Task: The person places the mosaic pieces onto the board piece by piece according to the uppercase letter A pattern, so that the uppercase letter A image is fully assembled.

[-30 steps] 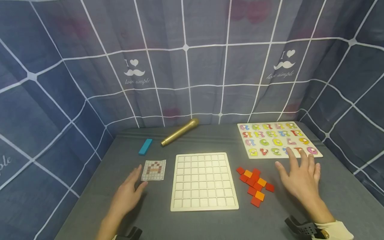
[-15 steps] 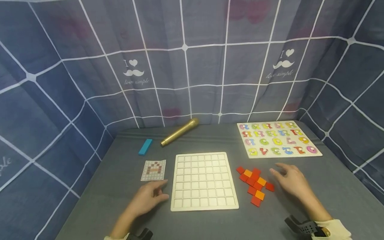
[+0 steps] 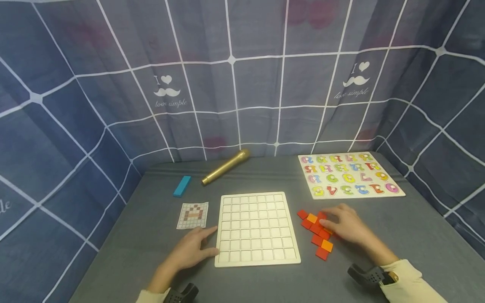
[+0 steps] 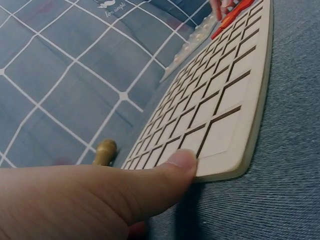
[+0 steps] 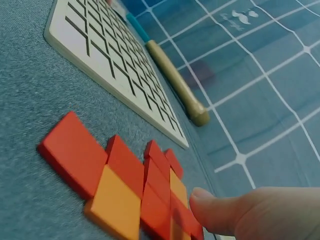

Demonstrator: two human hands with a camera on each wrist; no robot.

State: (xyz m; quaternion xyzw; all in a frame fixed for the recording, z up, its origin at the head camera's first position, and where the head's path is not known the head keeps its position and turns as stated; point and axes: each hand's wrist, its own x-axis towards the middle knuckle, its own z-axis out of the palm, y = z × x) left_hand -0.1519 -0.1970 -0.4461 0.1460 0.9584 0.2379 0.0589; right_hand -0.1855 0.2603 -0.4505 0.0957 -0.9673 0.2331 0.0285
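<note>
A cream wooden grid board (image 3: 257, 229) lies flat on the dark cloth. My left hand (image 3: 191, 249) is at its left edge, index finger and thumb stretched out against the rim. In the left wrist view the thumb (image 4: 175, 175) rests on the board's corner. To the right of the board lies a loose cluster of square red and orange tiles (image 3: 318, 240). My right hand (image 3: 346, 225) is over the upper right part of that cluster, covering a few tiles. From the right wrist, the thumb (image 5: 215, 210) shows straight beside the tiles.
A small pattern card (image 3: 192, 215) lies left of the board, with a blue block (image 3: 182, 186) behind it. A gold microphone-shaped stick (image 3: 226, 167) lies near the back curtain. At the back right is a colourful number puzzle board (image 3: 350, 176).
My left hand has moved right, from beside the card to the board's left edge. My right hand has come left and down from the number puzzle onto the tiles.
</note>
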